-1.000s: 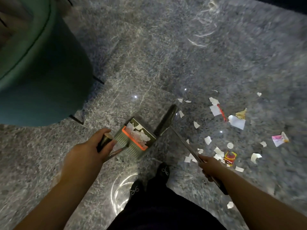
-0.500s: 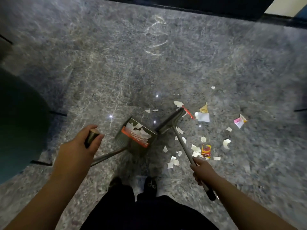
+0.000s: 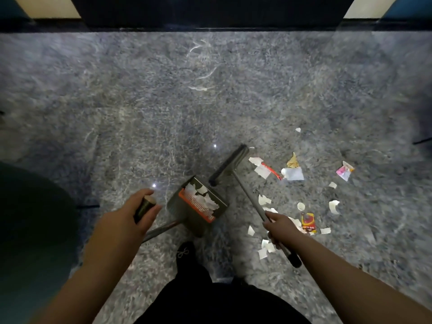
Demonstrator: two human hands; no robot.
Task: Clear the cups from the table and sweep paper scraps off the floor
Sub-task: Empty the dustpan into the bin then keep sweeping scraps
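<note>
My left hand (image 3: 127, 219) grips the top of the long dustpan handle. The grey dustpan (image 3: 197, 205) with an orange comb edge rests on the floor ahead of my feet and holds several white paper scraps. My right hand (image 3: 281, 228) grips the broom handle (image 3: 251, 198) partway down. The dark broom head (image 3: 230, 163) lies on the floor just right of the pan's far corner. Several paper scraps (image 3: 263, 170) and wrappers, among them a red and yellow one (image 3: 308, 222), are scattered to the right of the broom.
The floor is polished grey stone. A dark green rounded piece of furniture (image 3: 30, 230) fills the left edge. A dark wall base (image 3: 210, 17) runs along the top. My black shoe (image 3: 185, 252) stands just behind the dustpan.
The view has swung right and up, so the green furniture slid to the left edge. The broom head has moved away from the pan toward the scraps. Both hands keep their grips.
</note>
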